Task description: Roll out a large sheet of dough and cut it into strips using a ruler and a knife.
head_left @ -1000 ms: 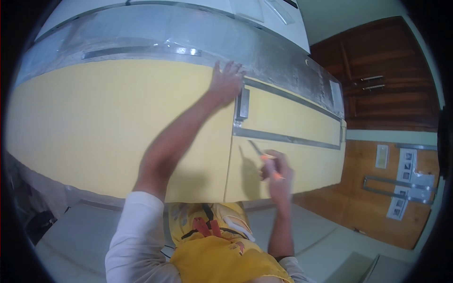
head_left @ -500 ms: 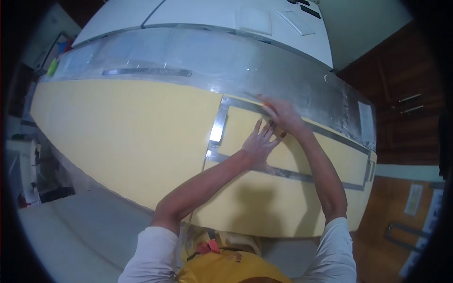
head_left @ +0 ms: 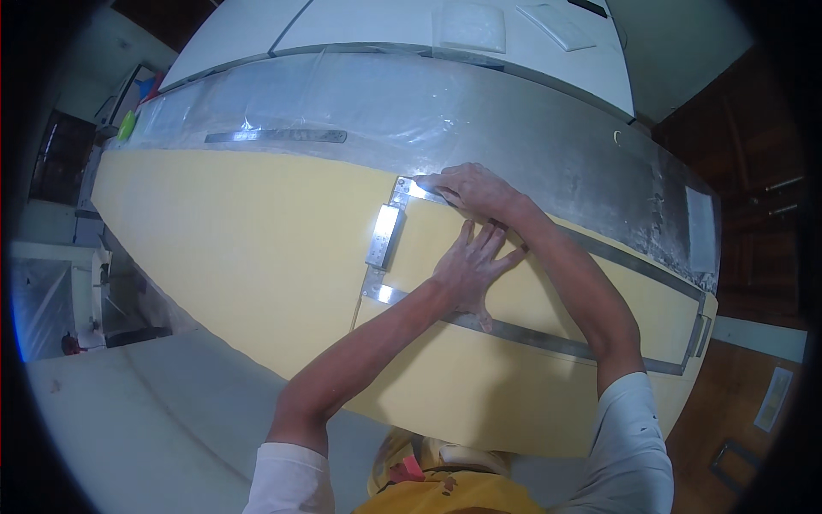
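Note:
A long rectangular metal frame (head_left: 638, 259) with a raised handle (head_left: 384, 236) at its left end lies on a large, smooth, pale yellow sheet (head_left: 223, 231). My left hand (head_left: 469, 270) is spread flat inside the frame, its thumb reaching over the near bar. Against the left part of the far bar, my right hand (head_left: 475, 190) is closed, with its fingers bent and pointing left. Whatever it grips is hidden by the fingers. Both forearms cross over the sheet.
Beyond the sheet, clear plastic film (head_left: 342, 90) covers the metal tabletop, and a flat metal strip (head_left: 274, 136) lies on it. A white counter (head_left: 368, 24) at the back carries flat packets (head_left: 471, 27). Dark wooden cabinets (head_left: 745, 197) stand at the right.
My right hand has moved left along the far bar toward the frame's corner. My left hand stays spread in nearly the same place. The whole view has shifted slightly.

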{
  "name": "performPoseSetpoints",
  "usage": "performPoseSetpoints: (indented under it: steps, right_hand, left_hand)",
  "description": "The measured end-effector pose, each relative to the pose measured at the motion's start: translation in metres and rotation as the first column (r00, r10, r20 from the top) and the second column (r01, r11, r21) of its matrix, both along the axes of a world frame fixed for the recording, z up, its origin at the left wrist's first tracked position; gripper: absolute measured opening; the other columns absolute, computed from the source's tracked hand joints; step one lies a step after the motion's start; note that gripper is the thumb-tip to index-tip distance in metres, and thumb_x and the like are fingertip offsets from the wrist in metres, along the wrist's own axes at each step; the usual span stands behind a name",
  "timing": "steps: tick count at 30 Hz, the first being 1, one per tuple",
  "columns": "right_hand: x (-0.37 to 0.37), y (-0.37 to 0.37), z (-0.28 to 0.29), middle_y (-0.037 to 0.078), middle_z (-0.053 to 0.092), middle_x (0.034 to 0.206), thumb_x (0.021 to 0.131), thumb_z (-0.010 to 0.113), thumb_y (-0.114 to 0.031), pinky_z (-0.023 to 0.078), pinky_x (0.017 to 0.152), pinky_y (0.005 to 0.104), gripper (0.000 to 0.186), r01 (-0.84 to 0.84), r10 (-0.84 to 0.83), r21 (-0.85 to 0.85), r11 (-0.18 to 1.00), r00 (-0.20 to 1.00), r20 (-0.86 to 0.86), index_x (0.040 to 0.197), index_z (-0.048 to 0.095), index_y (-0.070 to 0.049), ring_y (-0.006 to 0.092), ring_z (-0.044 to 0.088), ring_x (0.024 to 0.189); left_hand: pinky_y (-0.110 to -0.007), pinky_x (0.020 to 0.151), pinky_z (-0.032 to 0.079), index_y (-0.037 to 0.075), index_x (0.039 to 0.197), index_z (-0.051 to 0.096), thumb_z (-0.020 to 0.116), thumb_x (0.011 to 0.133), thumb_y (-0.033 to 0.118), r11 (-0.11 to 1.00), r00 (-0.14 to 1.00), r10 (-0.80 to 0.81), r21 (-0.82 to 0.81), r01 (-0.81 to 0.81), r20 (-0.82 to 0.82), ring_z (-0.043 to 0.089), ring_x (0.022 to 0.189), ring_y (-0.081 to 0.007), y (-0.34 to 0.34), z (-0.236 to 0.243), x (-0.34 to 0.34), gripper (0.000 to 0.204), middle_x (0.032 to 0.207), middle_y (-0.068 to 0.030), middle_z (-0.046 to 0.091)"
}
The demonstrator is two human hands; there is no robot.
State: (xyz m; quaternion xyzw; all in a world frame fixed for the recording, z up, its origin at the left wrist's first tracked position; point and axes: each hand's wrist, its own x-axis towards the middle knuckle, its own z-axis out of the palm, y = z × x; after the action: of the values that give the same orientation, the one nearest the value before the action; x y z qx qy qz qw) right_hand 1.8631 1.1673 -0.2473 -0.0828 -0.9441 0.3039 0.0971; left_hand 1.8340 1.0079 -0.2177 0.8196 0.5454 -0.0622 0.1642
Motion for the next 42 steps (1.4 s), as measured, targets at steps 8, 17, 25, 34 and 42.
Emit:
performPoseSetpoints:
  steps: [8,17,25,34,42]
  right_hand:
    - [-0.023,0.004,0.020,0.014,0.071,0.097,0.094,0.052,-0.016,0.053,0.082,0.0455,0.034,-0.037,0.003,0.161,0.986,0.978,0.207,0.124,0.067,-0.022,0.0346,0.068,0.092]
    - [0.048,0.033,0.050,0.012,0.070,0.105,0.093,0.054,-0.018,0.050,0.089,0.0450,0.028,-0.295,0.134,0.221,0.929,0.829,0.543,0.118,0.067,-0.019,0.0324,0.064,0.103]
    - [0.243,0.062,0.087,0.014,0.071,0.103,0.095,0.051,-0.014,0.051,0.091,0.0450,0.030,-0.225,0.050,0.197,0.954,0.770,0.636,0.119,0.068,-0.018,0.0338,0.065,0.101]
    - [0.258,0.071,0.064,0.014,0.072,0.095,0.086,0.061,-0.011,0.055,0.080,0.0466,0.026,-0.419,0.142,0.332,0.845,0.775,0.616,0.110,0.070,-0.013,0.0348,0.067,0.091]
    - [0.271,0.067,0.056,0.014,0.072,0.100,0.085,0.061,-0.014,0.058,0.080,0.0420,0.020,-0.203,0.072,0.379,0.903,0.940,0.332,0.097,0.075,-0.007,0.0326,0.070,0.096]
  left_hand:
    - [-0.065,0.112,0.026,0.018,0.153,0.028,0.083,0.042,0.075,0.999,0.999,-0.036,0.038,0.034,0.035,0.022,0.145,-0.0464,0.003,-0.001,0.005,0.136,0.154,-0.0267,0.026]
    - [-0.063,0.110,0.030,0.017,0.156,0.022,0.083,0.035,0.076,0.999,0.997,0.040,0.004,-0.040,-0.067,0.020,0.148,-0.0408,0.004,0.007,0.012,0.148,0.159,-0.0256,0.021]
    - [-0.062,0.109,0.032,0.011,0.153,0.029,0.082,0.033,0.078,0.998,0.969,0.057,0.040,-0.049,-0.240,0.019,0.150,-0.0360,0.006,0.016,0.033,0.148,0.160,-0.0227,0.022]
    - [-0.060,0.119,0.018,0.017,0.156,0.023,0.085,0.042,0.073,0.988,0.980,-0.154,0.000,0.155,-0.129,0.021,0.149,-0.0368,0.059,0.027,0.247,0.141,0.160,-0.0229,0.019]
    - [-0.060,0.116,0.020,0.019,0.156,0.022,0.085,0.046,0.070,0.976,0.939,-0.195,-0.150,0.157,-0.284,0.022,0.148,-0.0387,0.079,0.032,0.299,0.136,0.159,-0.0218,0.023]
